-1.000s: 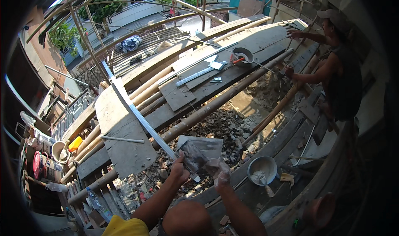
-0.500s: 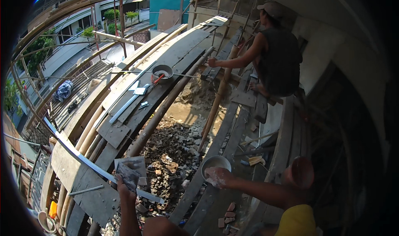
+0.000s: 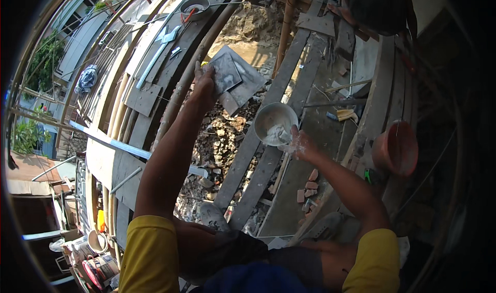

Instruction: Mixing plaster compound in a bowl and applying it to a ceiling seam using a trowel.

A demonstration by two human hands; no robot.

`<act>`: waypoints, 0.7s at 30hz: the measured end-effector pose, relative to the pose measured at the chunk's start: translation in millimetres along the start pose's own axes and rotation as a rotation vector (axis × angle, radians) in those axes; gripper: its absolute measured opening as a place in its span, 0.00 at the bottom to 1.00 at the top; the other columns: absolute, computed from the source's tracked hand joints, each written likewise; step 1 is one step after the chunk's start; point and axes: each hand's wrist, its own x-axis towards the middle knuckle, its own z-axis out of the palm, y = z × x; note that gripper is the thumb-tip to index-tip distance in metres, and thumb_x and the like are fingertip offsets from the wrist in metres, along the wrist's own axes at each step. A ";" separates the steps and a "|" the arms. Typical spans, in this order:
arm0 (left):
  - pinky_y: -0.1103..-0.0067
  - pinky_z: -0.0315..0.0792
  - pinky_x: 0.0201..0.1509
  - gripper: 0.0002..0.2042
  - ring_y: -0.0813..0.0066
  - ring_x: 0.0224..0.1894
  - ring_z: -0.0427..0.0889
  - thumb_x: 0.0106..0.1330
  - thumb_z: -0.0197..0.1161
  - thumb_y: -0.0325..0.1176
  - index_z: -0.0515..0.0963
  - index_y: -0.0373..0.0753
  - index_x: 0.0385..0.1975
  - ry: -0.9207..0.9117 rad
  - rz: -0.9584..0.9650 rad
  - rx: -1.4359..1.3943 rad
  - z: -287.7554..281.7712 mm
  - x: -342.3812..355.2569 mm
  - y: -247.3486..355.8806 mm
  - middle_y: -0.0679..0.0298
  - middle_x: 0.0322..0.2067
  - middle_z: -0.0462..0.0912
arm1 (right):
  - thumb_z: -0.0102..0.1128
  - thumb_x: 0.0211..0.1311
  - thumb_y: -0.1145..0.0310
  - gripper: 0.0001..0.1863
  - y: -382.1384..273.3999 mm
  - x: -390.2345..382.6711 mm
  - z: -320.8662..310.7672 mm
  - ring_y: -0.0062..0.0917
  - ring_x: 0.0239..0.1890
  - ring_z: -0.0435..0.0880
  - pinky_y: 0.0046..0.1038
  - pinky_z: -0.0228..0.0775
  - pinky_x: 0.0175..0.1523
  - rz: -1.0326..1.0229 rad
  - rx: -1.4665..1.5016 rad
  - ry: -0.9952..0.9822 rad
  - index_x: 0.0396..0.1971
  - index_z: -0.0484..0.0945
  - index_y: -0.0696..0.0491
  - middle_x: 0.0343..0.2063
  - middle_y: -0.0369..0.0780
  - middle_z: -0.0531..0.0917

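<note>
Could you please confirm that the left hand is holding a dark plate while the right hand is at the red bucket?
Not quite: the head view shows the right hand at the grey bowl. The left hand is indeed holding a dark plate.

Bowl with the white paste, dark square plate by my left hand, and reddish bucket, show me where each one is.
Bowl (image 3: 272,115): head view, on its bare inner wall.
Dark square plate (image 3: 227,73): head view, middle of its visible face.
Reddish bucket (image 3: 383,147): head view, on its outer wall.
</note>
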 end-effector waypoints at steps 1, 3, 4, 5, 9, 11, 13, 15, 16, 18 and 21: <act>0.68 0.80 0.45 0.21 0.66 0.42 0.80 0.73 0.44 0.42 0.51 0.46 0.62 0.081 0.034 -0.067 29.0 -5.0 -18.9 0.56 0.49 0.74 | 0.59 0.52 0.39 0.49 9.8 5.4 5.5 0.52 0.41 0.80 0.43 0.75 0.43 -0.056 0.022 0.054 0.62 0.51 0.60 0.40 0.61 0.76; 0.65 0.79 0.46 0.22 0.63 0.43 0.80 0.73 0.44 0.45 0.53 0.45 0.63 0.072 0.033 -0.124 6.1 -3.0 -48.8 0.56 0.50 0.74 | 0.60 0.52 0.41 0.50 -1.1 10.3 20.2 0.51 0.38 0.81 0.42 0.75 0.40 -0.070 -0.034 0.040 0.62 0.49 0.61 0.37 0.60 0.77; 0.63 0.77 0.48 0.23 0.61 0.43 0.80 0.72 0.42 0.51 0.63 0.43 0.58 0.021 -0.125 -0.328 5.8 -10.7 -74.3 0.56 0.49 0.75 | 0.60 0.54 0.46 0.45 3.6 7.2 27.6 0.50 0.36 0.82 0.42 0.76 0.39 -0.124 -0.079 0.044 0.61 0.51 0.62 0.36 0.59 0.77; 0.62 0.75 0.51 0.25 0.59 0.45 0.79 0.71 0.40 0.56 0.69 0.42 0.53 0.012 -0.117 -0.467 -2.8 -19.7 -102.2 0.56 0.48 0.76 | 0.59 0.56 0.51 0.41 2.2 6.5 32.6 0.49 0.35 0.82 0.42 0.76 0.38 -0.189 -0.124 0.051 0.60 0.53 0.63 0.34 0.58 0.78; 0.62 0.71 0.54 0.30 0.61 0.46 0.77 0.69 0.34 0.62 0.71 0.45 0.53 0.147 -0.317 -0.520 -13.1 -65.5 -175.0 0.61 0.45 0.78 | 0.57 0.55 0.64 0.31 15.8 1.0 41.5 0.48 0.33 0.82 0.41 0.76 0.36 -0.088 -0.235 0.025 0.55 0.60 0.65 0.33 0.56 0.78; 0.64 0.75 0.47 0.26 0.63 0.39 0.80 0.70 0.37 0.58 0.75 0.44 0.45 0.172 -0.336 -0.539 -31.0 -74.8 -186.4 0.61 0.38 0.81 | 0.53 0.52 0.71 0.19 5.0 -1.1 25.1 0.49 0.33 0.81 0.43 0.75 0.38 -0.116 -0.057 0.175 0.45 0.70 0.62 0.34 0.53 0.78; 0.66 0.77 0.41 0.25 0.65 0.34 0.80 0.70 0.39 0.57 0.76 0.42 0.41 0.184 -0.336 -0.560 -26.0 -72.2 -199.7 0.61 0.34 0.81 | 0.53 0.52 0.71 0.16 40.0 13.8 28.7 0.49 0.34 0.81 0.43 0.75 0.40 -0.217 -0.125 0.271 0.42 0.72 0.60 0.34 0.51 0.78; 0.69 0.78 0.36 0.25 0.66 0.29 0.80 0.70 0.40 0.56 0.76 0.41 0.36 0.219 -0.333 -0.576 -32.7 -72.1 -207.0 0.61 0.30 0.82 | 0.54 0.53 0.70 0.13 41.0 19.9 23.7 0.49 0.34 0.80 0.44 0.74 0.41 -0.334 -0.180 0.349 0.39 0.73 0.58 0.33 0.50 0.78; 0.71 0.78 0.32 0.26 0.68 0.25 0.79 0.69 0.40 0.57 0.76 0.40 0.31 0.171 -0.372 -0.615 -44.1 -74.3 -204.2 0.61 0.27 0.81 | 0.56 0.51 0.70 0.10 12.9 15.6 6.5 0.47 0.35 0.81 0.43 0.74 0.41 -0.240 -0.189 0.348 0.34 0.75 0.55 0.33 0.47 0.78; 0.75 0.76 0.28 0.29 0.69 0.24 0.77 0.68 0.39 0.59 0.72 0.39 0.18 0.102 -0.514 -0.691 -37.7 -77.3 -195.8 0.57 0.32 0.82 | 0.59 0.49 0.71 0.07 -8.4 14.8 -13.8 0.45 0.37 0.81 0.41 0.75 0.40 -0.128 -0.217 0.347 0.30 0.76 0.52 0.33 0.45 0.77; 0.76 0.76 0.28 0.31 0.68 0.27 0.77 0.68 0.37 0.60 0.66 0.41 0.11 0.110 -0.490 -0.659 -32.9 -74.1 -200.2 0.54 0.44 0.80 | 0.58 0.50 0.70 0.06 -12.7 30.6 -22.2 0.46 0.36 0.81 0.42 0.74 0.41 -0.069 -0.276 0.365 0.30 0.78 0.50 0.34 0.45 0.78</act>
